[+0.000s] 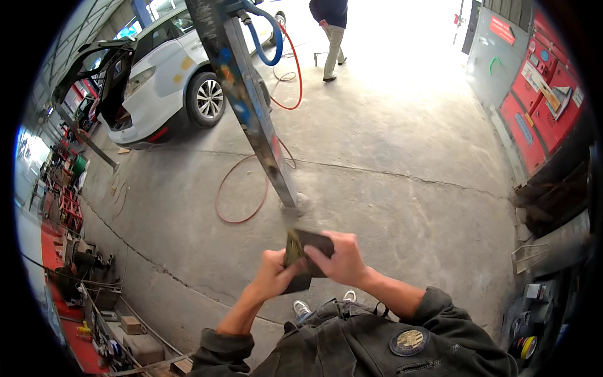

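Note:
In front of my body I hold a dark folded sheet (309,239) between both hands. One face of it is nearly black; a fold on its left side shows olive-green. My left hand (271,276) grips its left edge, the thumb lying across the front. From the right, my right hand (343,257) pinches the sheet, thumb in front and fingers behind. A lower flap hangs below the hands. Slight blur hides the sheet's surface texture, so its exact kind cannot be told.
A paint-marked steel post (251,107) rises ahead, with a red hose (220,210) looped on the concrete floor. Beyond stands a white car (157,81), tailgate raised. A person (333,31) is at the far side. Red cabinets (540,94) line the right; a cluttered tool trolley (144,345) is left.

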The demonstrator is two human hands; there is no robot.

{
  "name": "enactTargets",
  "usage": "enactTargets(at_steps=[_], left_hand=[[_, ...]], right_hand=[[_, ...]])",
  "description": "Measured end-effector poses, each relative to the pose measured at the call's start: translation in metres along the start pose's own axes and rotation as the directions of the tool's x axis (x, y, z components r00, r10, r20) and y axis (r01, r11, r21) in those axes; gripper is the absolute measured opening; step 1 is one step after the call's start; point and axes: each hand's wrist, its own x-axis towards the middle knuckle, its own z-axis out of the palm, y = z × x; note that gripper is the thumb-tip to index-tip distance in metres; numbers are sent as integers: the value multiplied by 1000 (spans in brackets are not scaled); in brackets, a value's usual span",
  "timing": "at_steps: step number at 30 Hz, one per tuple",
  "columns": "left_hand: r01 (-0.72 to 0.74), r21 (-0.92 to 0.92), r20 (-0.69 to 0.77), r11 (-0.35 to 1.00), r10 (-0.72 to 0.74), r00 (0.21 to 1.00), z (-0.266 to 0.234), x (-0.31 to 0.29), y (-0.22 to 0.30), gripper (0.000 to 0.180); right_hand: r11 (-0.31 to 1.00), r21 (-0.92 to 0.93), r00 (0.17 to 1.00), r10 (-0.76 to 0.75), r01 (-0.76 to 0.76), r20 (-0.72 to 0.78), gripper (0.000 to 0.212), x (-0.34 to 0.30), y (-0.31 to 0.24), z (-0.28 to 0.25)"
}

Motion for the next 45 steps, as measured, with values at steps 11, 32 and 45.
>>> enactTargets(at_steps=[11, 32, 45], left_hand=[[38, 136, -550, 990, 43, 834, 32, 22, 12, 19], [55, 42, 150, 998, -61, 987, 4, 17, 31, 31], [76, -143, -271, 987, -113, 956, 30, 20, 22, 23]], right_hand=[[732, 567, 838, 530, -378, -126, 12, -6, 25, 22], [956, 170, 969, 247, -240, -23, 19, 16, 10, -20], [842, 348, 895, 447, -413, -18, 20, 8, 45, -19]])
